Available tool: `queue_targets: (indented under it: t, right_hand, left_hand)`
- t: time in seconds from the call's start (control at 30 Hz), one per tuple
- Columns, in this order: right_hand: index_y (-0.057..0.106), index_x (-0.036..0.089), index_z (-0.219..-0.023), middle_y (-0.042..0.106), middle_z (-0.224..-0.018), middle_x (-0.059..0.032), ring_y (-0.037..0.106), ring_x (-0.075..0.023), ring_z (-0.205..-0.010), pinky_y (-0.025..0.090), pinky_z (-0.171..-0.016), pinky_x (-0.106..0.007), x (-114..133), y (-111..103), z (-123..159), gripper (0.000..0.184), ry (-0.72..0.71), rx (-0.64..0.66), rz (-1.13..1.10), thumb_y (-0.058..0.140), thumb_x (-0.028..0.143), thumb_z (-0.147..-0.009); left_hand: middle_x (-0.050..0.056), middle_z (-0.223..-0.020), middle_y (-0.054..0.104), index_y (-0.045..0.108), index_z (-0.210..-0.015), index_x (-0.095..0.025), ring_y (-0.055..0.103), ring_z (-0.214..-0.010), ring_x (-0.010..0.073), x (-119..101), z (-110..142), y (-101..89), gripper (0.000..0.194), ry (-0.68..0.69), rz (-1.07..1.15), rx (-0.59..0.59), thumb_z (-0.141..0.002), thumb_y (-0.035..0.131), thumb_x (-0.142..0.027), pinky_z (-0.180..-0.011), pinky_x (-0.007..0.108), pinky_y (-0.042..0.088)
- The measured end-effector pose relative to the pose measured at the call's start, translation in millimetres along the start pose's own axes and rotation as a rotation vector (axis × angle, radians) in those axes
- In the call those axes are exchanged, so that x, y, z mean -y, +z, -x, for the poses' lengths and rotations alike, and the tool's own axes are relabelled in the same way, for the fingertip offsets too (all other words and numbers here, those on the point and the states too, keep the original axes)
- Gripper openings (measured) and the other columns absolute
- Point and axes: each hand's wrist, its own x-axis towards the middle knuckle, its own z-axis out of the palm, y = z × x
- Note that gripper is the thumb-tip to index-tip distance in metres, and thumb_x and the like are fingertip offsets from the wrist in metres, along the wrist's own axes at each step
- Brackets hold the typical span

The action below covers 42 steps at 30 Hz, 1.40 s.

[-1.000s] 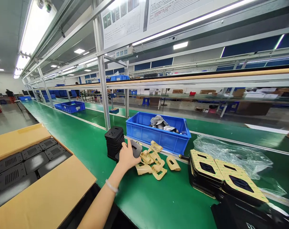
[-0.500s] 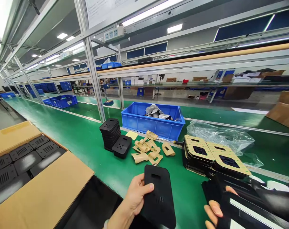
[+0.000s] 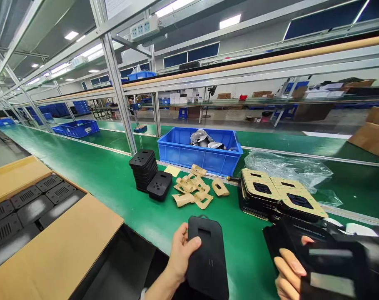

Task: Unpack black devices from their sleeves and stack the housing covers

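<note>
My left hand (image 3: 181, 252) grips a flat black plastic panel (image 3: 206, 256) with a rectangular cut-out, held over the near edge of the green belt. At the lower right, my right hand (image 3: 289, 271) is closed on another black piece (image 3: 333, 266) that carries a grey strip. Just beyond it lies a pile of black sheets faced with tan backing paper (image 3: 280, 196). A stack of black covers (image 3: 144, 168) stands further back, with one more cover (image 3: 160, 186) leaning at its foot.
Peeled tan backing scraps (image 3: 194, 191) litter the green belt (image 3: 108, 183). Behind them sits a blue bin (image 3: 198, 156) holding wrapped parts, beside crumpled clear plastic (image 3: 289, 166). An open cardboard box of black vented parts (image 3: 30, 200) is at my left.
My left hand came back from the stack with a black panel and now holds it close to me. My right hand came into view holding a black piece. The view tilted downward.
</note>
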Motion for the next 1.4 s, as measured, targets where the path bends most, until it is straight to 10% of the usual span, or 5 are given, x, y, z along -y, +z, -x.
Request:
queue_targets:
  t: [0.23, 0.5, 1.4]
  right_hand:
    - [0.052, 0.039, -0.131, 0.036, -0.055, 0.0100, 0.025, -0.0047, -0.038, 0.028, -0.031, -0.011, -4, 38, 22, 0.067, 0.106, -0.079, 0.288, 0.082, 0.046, -0.071]
    - [0.057, 0.031, -0.120, 0.057, -0.086, 0.0031, 0.022, 0.0024, -0.040, 0.027, -0.030, -0.009, -14, 76, 25, 0.061, 0.129, 0.042, 0.478, 0.080, 0.056, -0.069]
    - [0.052, 0.031, -0.132, 0.053, -0.085, 0.0009, 0.057, -0.0146, -0.073, 0.052, -0.064, -0.023, -34, 68, 29, 0.069, 0.099, 0.124, 0.499, 0.082, 0.045, -0.071]
  left_hand:
    - [0.018, -0.097, 0.075, 0.068, -0.108, -0.003, 0.069, -0.091, 0.0286, -11, 14, 20.4, 0.060, -0.512, 0.476, 0.135, -0.081, 0.053, -0.054, -0.090, 0.039, 0.045]
    - [0.016, -0.103, 0.076, 0.061, -0.125, -0.001, 0.069, -0.097, 0.0262, -11, 16, 30.8, 0.096, -0.541, 0.475, 0.275, -0.089, 0.013, -0.075, -0.100, 0.036, 0.039]
    - [0.018, -0.110, 0.073, 0.053, -0.135, -0.001, 0.067, -0.101, 0.0249, -10, 22, 29.0, 0.093, -0.469, 0.387, 0.286, -0.092, 0.008, -0.070, -0.102, 0.036, 0.038]
